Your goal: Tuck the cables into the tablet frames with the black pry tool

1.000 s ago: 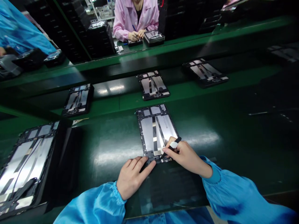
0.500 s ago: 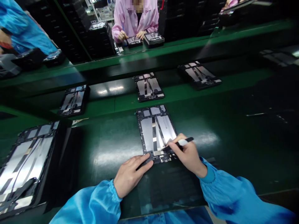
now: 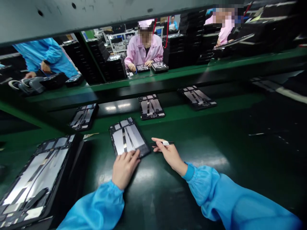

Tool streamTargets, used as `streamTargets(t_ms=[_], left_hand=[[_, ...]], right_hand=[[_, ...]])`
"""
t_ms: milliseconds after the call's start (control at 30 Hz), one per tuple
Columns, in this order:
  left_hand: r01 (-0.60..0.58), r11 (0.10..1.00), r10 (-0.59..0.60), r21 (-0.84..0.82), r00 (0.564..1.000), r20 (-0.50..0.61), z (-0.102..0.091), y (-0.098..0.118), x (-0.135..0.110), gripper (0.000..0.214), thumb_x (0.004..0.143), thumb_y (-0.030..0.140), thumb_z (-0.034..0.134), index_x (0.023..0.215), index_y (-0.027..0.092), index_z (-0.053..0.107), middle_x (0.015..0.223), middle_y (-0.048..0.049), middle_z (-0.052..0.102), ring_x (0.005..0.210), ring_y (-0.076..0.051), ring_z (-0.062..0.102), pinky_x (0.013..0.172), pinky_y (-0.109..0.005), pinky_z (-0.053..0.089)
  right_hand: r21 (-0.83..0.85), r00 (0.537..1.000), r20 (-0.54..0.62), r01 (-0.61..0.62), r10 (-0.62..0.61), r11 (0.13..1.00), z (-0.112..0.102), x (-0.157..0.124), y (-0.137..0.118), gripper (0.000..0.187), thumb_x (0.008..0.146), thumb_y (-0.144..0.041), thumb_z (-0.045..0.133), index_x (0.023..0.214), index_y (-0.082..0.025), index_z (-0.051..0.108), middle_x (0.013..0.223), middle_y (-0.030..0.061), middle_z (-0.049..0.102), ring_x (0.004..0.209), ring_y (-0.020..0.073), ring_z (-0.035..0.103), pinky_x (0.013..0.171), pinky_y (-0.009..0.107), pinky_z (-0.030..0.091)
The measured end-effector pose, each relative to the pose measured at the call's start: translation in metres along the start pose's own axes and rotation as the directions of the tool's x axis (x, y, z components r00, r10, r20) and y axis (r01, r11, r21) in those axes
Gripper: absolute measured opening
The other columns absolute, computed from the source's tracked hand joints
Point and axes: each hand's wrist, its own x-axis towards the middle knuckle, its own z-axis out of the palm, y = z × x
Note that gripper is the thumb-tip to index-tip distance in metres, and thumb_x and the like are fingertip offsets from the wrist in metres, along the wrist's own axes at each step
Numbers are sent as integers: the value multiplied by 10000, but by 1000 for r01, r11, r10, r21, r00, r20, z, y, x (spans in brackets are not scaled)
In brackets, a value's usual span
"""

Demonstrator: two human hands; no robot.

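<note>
"Where is the opened tablet [image 3: 130,135]?"
"On the bench [image 3: 153,201]; the left hand [image 3: 125,167], loosely open, rests on it and hides its near edge; the right hand [image 3: 169,155], just beside, pinches a dark tool [image 3: 165,143]."
"And around?"
"Another tablet [image 3: 42,174] at left; three tablets [image 3: 152,107] behind."

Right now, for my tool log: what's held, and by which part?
Right hand: slim tool, gripped near its white band. Left hand: touching the tablet, grip unclear.

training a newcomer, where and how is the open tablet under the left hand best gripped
Probably the right long edge, from the right: the open tablet lies flat, the left hand covers part of its near end, and a pinch there should spare the exposed strip on its face.
</note>
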Motion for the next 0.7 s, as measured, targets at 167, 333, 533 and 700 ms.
streamTargets(t_ms=[167, 333, 533, 700], left_hand=[[328, 944, -327, 19, 944, -40, 39, -86, 78, 333, 961, 236, 473, 1259, 226, 621, 1234, -112, 644, 1084, -311, 560, 919, -459, 398], [514, 857, -516, -43, 850, -103, 61, -117, 126, 464, 898, 75, 368, 1324, 96, 552, 1358, -217, 528, 1212, -367, 480, 1011, -542, 311], [445, 877, -452, -181, 892, 2, 88, -62, 155, 561, 843, 101, 467, 1403, 127, 470, 1176, -150, 641, 1089, -284, 568, 927, -382, 424], [479, 820, -500, -314, 866, 15, 87, -48, 162, 508, 900, 118, 397, 1404, 85, 451, 1153, -165, 633, 1078, -268, 584, 945, -386, 443]], right_hand=[[-124, 984, -163, 49, -69, 991, -27, 37, 21, 614, 936, -593, 422, 1301, -122, 567, 774, 86, 753, 653, 208, 723, 692, 361, 584], [-311, 924, -341, 62, -172, 948, -53, 82, 33, 443, 961, -443, 429, 1285, -167, 553, 1051, 135, 745, 1018, 253, 695, 901, 406, 518], [-408, 902, -396, -7, -170, 913, -35, 147, 32, 309, 841, -164, 558, 1128, -203, 667, 981, 118, 738, 1033, 296, 667, 949, 423, 458], [-355, 907, -396, -3, -147, 935, -23, 157, 27, 349, 835, -227, 543, 1167, -163, 631, 1040, 138, 726, 1041, 286, 657, 886, 394, 515]])
